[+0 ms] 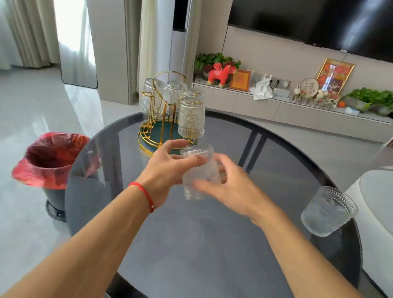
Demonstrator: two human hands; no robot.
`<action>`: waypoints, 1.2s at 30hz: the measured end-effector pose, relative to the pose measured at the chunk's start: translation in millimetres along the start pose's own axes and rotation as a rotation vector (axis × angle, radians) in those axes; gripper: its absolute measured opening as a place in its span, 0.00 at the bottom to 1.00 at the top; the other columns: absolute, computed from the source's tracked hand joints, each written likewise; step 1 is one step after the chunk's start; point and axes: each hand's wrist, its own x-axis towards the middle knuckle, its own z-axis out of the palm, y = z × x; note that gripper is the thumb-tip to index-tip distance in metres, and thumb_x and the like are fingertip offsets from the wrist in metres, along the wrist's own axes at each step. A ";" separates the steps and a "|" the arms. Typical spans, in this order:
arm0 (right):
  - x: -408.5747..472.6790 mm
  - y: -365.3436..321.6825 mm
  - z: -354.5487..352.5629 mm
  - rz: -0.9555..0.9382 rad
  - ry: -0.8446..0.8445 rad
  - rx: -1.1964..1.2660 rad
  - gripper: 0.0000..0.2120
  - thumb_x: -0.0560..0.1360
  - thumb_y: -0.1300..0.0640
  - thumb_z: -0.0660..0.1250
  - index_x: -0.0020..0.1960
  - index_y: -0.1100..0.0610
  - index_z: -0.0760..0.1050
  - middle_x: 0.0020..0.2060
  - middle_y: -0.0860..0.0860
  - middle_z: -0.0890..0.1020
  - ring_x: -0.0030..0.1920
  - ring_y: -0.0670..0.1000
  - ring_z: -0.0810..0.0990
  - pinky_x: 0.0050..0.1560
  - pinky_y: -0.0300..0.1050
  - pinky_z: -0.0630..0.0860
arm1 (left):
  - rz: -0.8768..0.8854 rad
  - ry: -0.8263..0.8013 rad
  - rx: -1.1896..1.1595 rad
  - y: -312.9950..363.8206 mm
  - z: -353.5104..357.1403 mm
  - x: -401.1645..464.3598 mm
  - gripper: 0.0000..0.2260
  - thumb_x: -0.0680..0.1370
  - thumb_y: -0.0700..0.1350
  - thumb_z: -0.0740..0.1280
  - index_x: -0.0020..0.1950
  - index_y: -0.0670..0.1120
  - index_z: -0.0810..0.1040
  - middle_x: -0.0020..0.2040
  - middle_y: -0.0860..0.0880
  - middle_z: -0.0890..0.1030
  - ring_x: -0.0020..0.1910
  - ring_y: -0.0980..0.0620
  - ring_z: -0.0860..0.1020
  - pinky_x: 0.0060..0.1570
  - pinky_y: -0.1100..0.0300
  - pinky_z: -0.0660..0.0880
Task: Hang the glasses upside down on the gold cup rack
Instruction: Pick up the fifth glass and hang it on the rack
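The gold cup rack (pixel 154 132) with a green base stands at the far left of the round table; several ribbed clear glasses hang upside down on it, the nearest one (pixel 191 119) at its right. Just in front of the rack, above the table, I hold a blurred ribbed glass (pixel 200 173) between both hands. My left hand (pixel 166 170) grips it from the left, and the fingers of my right hand (pixel 230 184) touch its right side. Another ribbed glass (pixel 328 211) stands upright near the table's right edge.
The dark round glass table (pixel 204 246) fills the middle. A bin with a red liner (pixel 51 158) stands on the floor at the left. A white round seat (pixel 387 212) is at the right. A TV cabinet (pixel 291 112) with ornaments lines the far wall.
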 end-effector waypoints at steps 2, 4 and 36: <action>23.4 -14.8 11.8 -0.052 0.059 -0.108 0.47 0.62 0.29 0.75 0.76 0.39 0.63 0.64 0.42 0.78 0.63 0.47 0.78 0.55 0.45 0.76 | 0.077 0.011 0.033 1.6 -6.1 4.3 0.31 0.64 0.46 0.81 0.65 0.51 0.76 0.52 0.41 0.85 0.48 0.44 0.86 0.49 0.50 0.82; 46.4 -26.5 17.8 -0.103 0.111 -0.119 0.48 0.63 0.32 0.78 0.77 0.41 0.63 0.64 0.45 0.78 0.63 0.51 0.78 0.51 0.43 0.76 | 0.142 0.045 0.026 3.5 -13.7 11.7 0.27 0.66 0.49 0.79 0.64 0.51 0.77 0.51 0.43 0.86 0.47 0.46 0.86 0.47 0.52 0.83; 235.3 -128.5 77.9 -0.178 0.491 -0.373 0.37 0.66 0.44 0.82 0.66 0.55 0.67 0.61 0.55 0.77 0.49 0.54 0.74 0.44 0.47 0.70 | -0.041 0.301 0.387 -6.3 -77.1 66.8 0.19 0.77 0.42 0.65 0.69 0.48 0.74 0.54 0.51 0.76 0.39 0.62 0.74 0.33 0.69 0.67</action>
